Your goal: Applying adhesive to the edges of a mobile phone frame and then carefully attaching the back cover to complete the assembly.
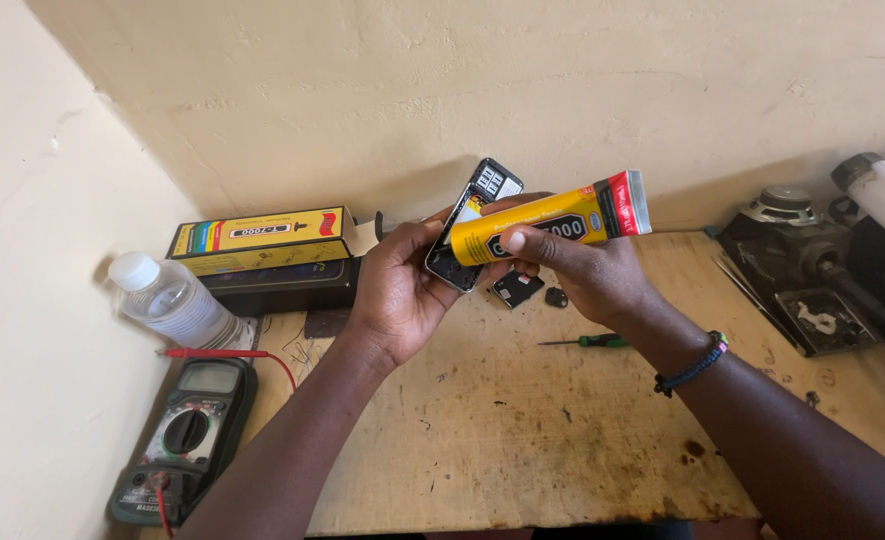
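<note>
Head view: a small opened phone (472, 225) is cradled upright in the curled left hand (402, 285), its inner face turned toward the right hand (582, 265), which is closed around a yellow glue tube (552, 222) whose nozzle end meets the phone, above the wooden bench (522, 430); a green screwdriver (587, 341) lies nearby.

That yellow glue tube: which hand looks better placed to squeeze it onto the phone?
The right hand, probably: it already grips the glue tube, nozzle end at the phone. The left hand is cradling the phone.
</note>
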